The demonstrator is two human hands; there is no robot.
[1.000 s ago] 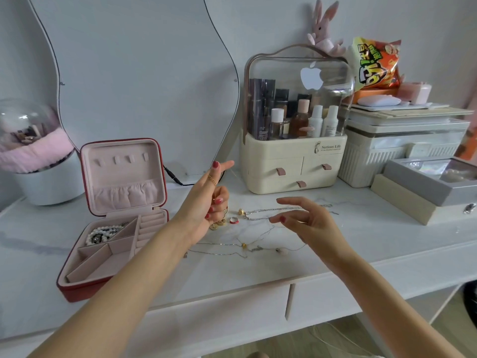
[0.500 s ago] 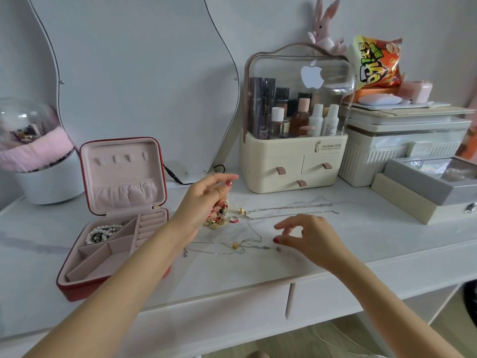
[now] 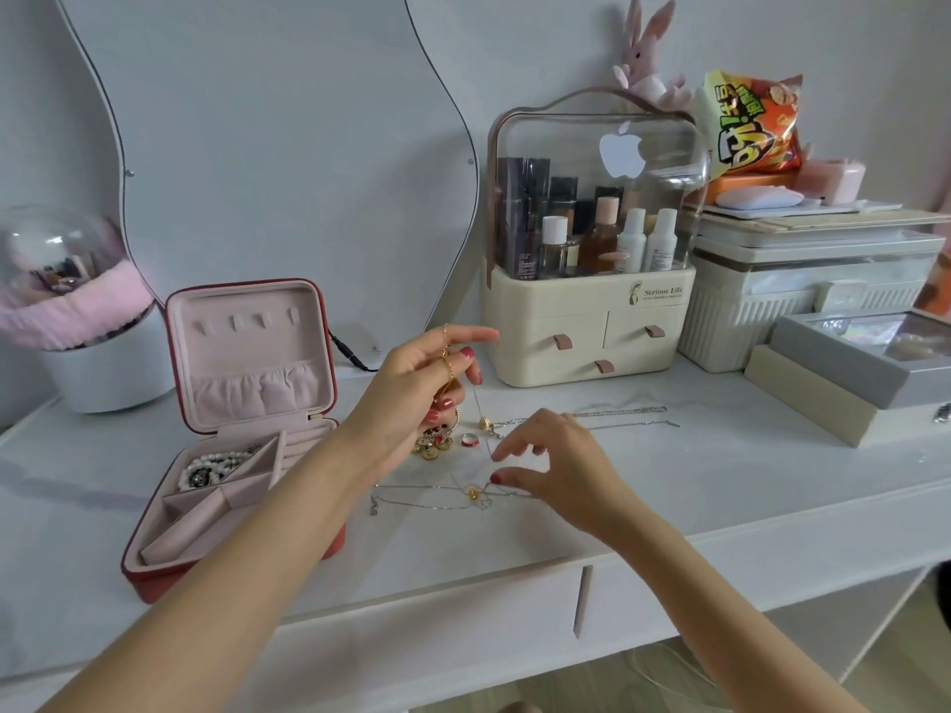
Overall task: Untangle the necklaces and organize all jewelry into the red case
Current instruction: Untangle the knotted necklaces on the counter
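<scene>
While the red case is lying open at the tabletop's left with pearls in one compartment, the left hand is pinching a thin chain above the charms, and the right hand is seemingly pinching the tangled necklaces lying just right of the case

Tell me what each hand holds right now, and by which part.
Left hand pinches a thin chain near its top; a gold bead hangs below. Right hand pinches the tangled necklaces on the table.
</scene>
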